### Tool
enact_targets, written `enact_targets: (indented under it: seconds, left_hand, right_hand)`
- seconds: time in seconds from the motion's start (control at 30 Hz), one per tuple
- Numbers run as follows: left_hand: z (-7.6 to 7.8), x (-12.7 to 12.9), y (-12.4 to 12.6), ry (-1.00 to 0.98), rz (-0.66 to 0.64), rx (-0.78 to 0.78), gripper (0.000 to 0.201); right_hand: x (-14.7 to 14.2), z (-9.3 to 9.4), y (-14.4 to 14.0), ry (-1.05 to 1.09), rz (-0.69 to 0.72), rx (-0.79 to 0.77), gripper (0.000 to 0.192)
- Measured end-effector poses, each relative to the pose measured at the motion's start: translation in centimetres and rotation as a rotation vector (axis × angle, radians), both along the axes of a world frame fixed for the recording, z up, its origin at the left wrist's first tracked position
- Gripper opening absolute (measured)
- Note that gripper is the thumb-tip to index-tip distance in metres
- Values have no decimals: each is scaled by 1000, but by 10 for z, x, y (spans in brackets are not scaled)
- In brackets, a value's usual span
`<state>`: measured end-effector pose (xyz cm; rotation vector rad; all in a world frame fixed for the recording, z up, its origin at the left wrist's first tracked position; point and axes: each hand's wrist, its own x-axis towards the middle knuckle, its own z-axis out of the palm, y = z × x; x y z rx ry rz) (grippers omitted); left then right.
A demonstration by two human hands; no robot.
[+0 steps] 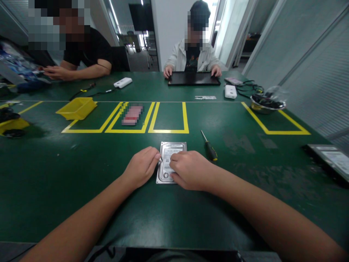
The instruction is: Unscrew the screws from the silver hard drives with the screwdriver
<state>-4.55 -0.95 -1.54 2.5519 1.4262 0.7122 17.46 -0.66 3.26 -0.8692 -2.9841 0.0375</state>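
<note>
Head view: curled left hand (142, 166) is touching the hard disk drive (165, 169); curled right hand (189, 169) is overlapping its face; both grips unclear. Light edge bracing should be steadying it.

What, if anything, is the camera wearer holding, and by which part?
Cannot be told: the left hand is at the left edge of the hard drive, the right hand over its label.

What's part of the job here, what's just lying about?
Job in hand:
hard drive, left hand and right hand at it
screwdriver, probably: loose by the right hand

Lying about, it seems:
yellow bin
metal bowl
right-hand white box
apparently another drive, right edge
</note>
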Motion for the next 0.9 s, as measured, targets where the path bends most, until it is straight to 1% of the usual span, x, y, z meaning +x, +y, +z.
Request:
enact_targets:
  seconds: [0.1,0.27,0.4,0.57,0.73,0.9]
  left_hand:
    - [0,-1,0,4,-15,-5,30]
    - [2,-4,2,-24,-74,27,22]
    - [4,-7,-1,-33,-87,63,22]
    - [10,-8,-4,-31,-109,77,23]
    - [15,-6,-6,-75,-109,93,19]
    - [16,-7,-7,-121,-90,101,14]
  right_hand:
    - [0,0,-1,-12,3,-4,22]
    - [0,-3,-2,-14,3,8,23]
    - [-3,-5,-4,-4,7,16,23]
    - [-7,-7,-8,-3,-19,43,22]
    - [-7,-9,-9,-16,17,73,22]
    - [-6,-14,-9,-6,41,100,20]
